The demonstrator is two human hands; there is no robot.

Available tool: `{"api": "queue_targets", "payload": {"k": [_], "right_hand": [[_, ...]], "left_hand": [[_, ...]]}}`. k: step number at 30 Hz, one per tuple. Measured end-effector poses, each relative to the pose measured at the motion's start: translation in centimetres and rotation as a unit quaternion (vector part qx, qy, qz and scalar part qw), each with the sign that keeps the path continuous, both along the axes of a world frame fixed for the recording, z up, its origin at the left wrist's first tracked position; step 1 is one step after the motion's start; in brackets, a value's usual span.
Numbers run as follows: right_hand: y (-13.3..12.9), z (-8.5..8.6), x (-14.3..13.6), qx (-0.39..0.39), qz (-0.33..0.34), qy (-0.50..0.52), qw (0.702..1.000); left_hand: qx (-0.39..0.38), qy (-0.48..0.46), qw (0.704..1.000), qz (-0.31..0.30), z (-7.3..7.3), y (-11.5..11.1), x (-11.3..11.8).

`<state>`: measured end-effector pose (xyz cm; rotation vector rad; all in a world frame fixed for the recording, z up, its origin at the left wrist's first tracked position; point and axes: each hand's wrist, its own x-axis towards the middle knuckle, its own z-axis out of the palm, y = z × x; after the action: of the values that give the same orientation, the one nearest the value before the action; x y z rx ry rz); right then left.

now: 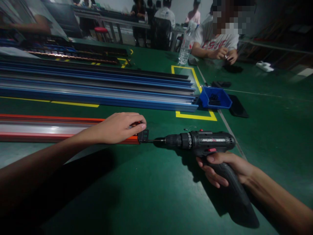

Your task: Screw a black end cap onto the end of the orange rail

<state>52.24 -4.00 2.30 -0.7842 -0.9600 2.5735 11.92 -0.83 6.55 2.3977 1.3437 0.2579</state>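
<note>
My right hand [220,169] is wrapped round the handle of a black cordless drill [210,140], which points left. The tip of its long bit [154,141] meets the black end cap [144,134] on a red aluminium profile [49,127]. Over the right end of that profile lies my left hand [119,127], with thumb and fingers closed round the profile end and its cap. A small dark screw [186,129] rests on the table just behind the drill chuck.
Several blue and black profiles [97,88] lie behind, beside a blue bin [216,98] of small black parts. A dark flat object [238,106] touches the bin. Farther back are a water bottle [186,45] and a seated person [217,42] handling something small. Yellow tape [195,116] marks the green tabletop [151,195].
</note>
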Motion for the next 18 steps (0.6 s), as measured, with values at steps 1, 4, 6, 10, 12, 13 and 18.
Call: {"api": "queue_targets", "payload": {"k": [1, 4, 6, 10, 12, 13, 18], "right_hand": [[-0.01, 0.0, 0.0, -0.001, 0.001, 0.0, 1.0], [-0.06, -0.06, 0.01, -0.001, -0.004, 0.001, 1.0], [-0.08, -0.13, 0.02, -0.003, -0.005, 0.004, 1.0], [-0.05, -0.12, 0.03, -0.004, -0.005, 0.003, 1.0], [-0.04, -0.04, -0.01, -0.005, -0.005, -0.003, 1.0], [-0.05, 0.0, -0.04, -0.006, -0.005, -0.005, 1.0], [-0.12, 0.15, -0.18, 0.001, -0.013, -0.002, 1.0]], "left_hand": [[-0.001, 0.0, 1.0, 0.001, 0.02, 0.0, 0.01], [-0.002, -0.002, 1.0, 0.001, 0.0, 0.04, 0.0], [-0.002, -0.003, 1.0, 0.001, -0.05, 0.08, -0.03], [-0.001, 0.001, 1.0, 0.002, -0.19, 0.15, -0.1], [-0.001, 0.002, 1.0, 0.001, -0.27, 0.18, -0.15], [0.0, 0.003, 1.0, 0.0, -0.28, 0.19, -0.17], [-0.002, 0.004, 1.0, 0.0, -0.12, 0.09, -0.1]]}}
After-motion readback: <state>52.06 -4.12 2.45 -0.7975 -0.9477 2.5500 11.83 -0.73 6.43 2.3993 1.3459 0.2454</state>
